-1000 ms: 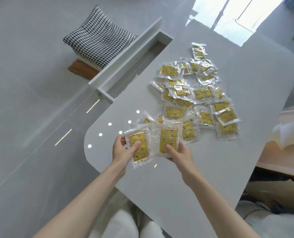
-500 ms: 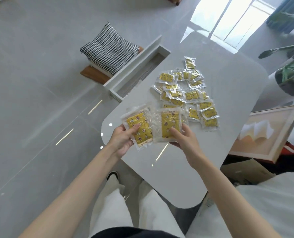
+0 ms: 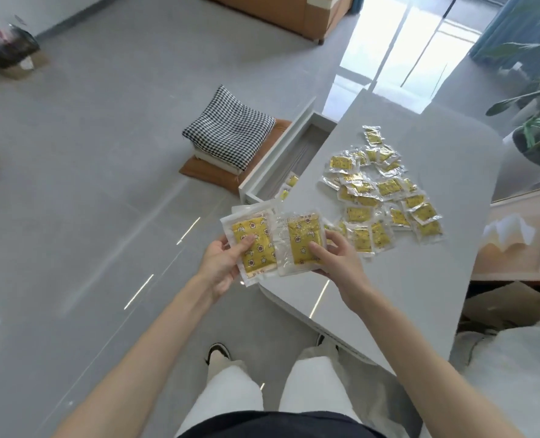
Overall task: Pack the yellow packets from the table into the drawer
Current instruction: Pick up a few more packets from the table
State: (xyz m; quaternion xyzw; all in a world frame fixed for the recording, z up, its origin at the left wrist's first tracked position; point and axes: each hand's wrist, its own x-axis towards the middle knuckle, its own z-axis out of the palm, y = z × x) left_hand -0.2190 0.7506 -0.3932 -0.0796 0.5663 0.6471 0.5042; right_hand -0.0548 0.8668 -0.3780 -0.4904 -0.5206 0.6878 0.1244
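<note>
My left hand [image 3: 221, 263] grips a small stack of yellow packets [image 3: 254, 243] in clear wrap, thumb on top. Beside it my right hand [image 3: 335, 260] pinches another yellow packet [image 3: 303, 240], and the two bundles overlap at their edges, held above the near left corner of the white table [image 3: 420, 279]. Several more yellow packets [image 3: 385, 191] lie in a loose pile on the table beyond. The white drawer [image 3: 281, 159] stands pulled out at the table's left side, with two packets [image 3: 289, 186] visible inside near its front end.
A checked cushion [image 3: 229, 134] on a brown pad lies on the floor left of the drawer. A potted plant [image 3: 534, 121] stands at the far right, a framed picture [image 3: 521, 235] leans below the table's right edge. My legs and shoes are under the near edge.
Both hands have lifted the packets up off the table and drawn them toward me and to the left. My head has risen and pulled back, showing more floor and the drawer's inside.
</note>
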